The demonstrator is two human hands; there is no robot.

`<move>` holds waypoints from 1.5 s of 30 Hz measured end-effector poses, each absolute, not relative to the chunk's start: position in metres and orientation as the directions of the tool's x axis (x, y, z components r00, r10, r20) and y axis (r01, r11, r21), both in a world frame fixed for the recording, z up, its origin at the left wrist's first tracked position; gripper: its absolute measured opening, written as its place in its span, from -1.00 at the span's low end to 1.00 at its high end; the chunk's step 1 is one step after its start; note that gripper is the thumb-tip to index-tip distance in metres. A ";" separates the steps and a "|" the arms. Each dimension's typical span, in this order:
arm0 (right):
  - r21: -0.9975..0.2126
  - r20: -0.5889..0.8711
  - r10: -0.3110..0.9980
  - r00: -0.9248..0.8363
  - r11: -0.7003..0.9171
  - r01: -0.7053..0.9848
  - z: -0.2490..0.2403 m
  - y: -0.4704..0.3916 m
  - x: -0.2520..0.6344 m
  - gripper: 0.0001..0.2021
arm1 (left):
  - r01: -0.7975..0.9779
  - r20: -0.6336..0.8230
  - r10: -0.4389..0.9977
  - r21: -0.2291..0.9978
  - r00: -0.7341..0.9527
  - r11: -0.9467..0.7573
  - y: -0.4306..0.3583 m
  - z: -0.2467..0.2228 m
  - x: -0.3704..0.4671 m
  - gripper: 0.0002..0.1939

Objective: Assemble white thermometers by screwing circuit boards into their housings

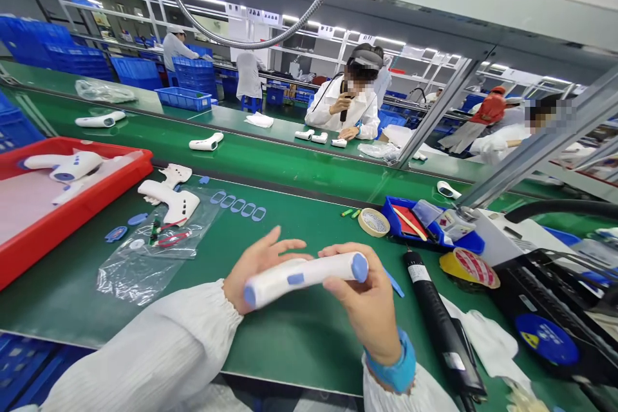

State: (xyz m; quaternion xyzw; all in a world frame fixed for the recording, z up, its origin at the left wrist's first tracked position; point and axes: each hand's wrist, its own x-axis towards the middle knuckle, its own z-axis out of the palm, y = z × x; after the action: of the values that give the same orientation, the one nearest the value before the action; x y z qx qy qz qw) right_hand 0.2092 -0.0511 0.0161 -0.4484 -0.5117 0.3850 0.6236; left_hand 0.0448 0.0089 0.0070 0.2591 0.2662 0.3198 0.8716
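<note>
A white device with blue end caps [316, 274] is held up over the green work surface. My right hand [369, 302] grips its right end between thumb and fingers. My left hand [255, 264] lies behind and beneath the device's left end, its fingers spread apart. Left of my hands, opened white housings [171, 198] and a small circuit board with red wires [168, 236] rest on a clear plastic bag [140, 270]. Blue oval rings [237, 205] form a row beyond my left hand. A black electric screwdriver [437, 315] lies to the right of my right hand.
A red tray [103, 196] with white devices stands at the left. At the right are a tape roll [373, 223], a blue bin [470, 241] and black equipment [545, 315]. Beyond, a green conveyor [290, 164] carries devices; a person [345, 103] sits across it.
</note>
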 end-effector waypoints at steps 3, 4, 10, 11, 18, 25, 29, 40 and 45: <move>-0.857 0.490 0.834 0.253 0.406 0.318 0.014 -0.060 0.191 -0.76 | -0.656 -0.295 0.850 0.543 0.436 0.525 0.011 -0.002 0.050 -0.66; -0.813 0.533 0.831 0.162 0.449 0.370 0.013 -0.063 0.183 -0.79 | -0.676 -0.291 0.890 0.578 0.351 0.456 0.012 -0.004 0.053 -0.67; -0.609 0.683 0.695 -0.227 0.712 0.349 0.016 -0.081 0.131 -0.85 | -0.521 -0.140 0.956 0.813 0.259 0.260 0.010 -0.007 0.068 -0.54; -0.612 0.686 0.702 -0.190 0.698 0.371 0.015 -0.083 0.123 -0.82 | -0.513 -0.127 0.954 0.820 0.273 0.256 0.010 -0.007 0.069 -0.49; -0.617 0.693 0.720 -0.048 0.626 0.478 -0.001 -0.085 0.097 -0.89 | -0.366 -0.134 0.959 0.904 0.250 0.222 0.014 -0.013 0.066 -0.35; -0.838 0.487 0.858 0.165 0.512 -0.187 0.015 -0.067 0.152 -0.89 | -0.245 -0.163 0.912 0.932 0.377 0.268 0.014 -0.003 0.056 -0.58; -0.758 0.136 0.917 0.375 0.340 -0.556 0.020 -0.058 0.180 -0.78 | -0.156 -0.213 0.832 0.930 0.512 0.334 0.011 0.000 0.049 -0.71; -0.828 -0.320 0.945 0.061 -0.248 -0.502 -0.011 -0.060 0.231 -0.66 | -0.034 -0.468 0.672 0.806 0.574 0.591 0.042 -0.037 0.024 -0.62; -0.759 -0.399 0.916 0.046 -0.302 -0.577 -0.018 -0.059 0.231 -0.61 | -0.047 -0.509 0.646 0.764 0.569 0.644 0.043 -0.041 0.023 -0.64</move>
State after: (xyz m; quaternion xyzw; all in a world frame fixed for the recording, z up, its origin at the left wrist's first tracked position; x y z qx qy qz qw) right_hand 0.2306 -0.0586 -0.0184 -0.4563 -0.1856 0.6653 0.5610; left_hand 0.0230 0.0429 -0.0407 0.3636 0.4120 0.2145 0.8075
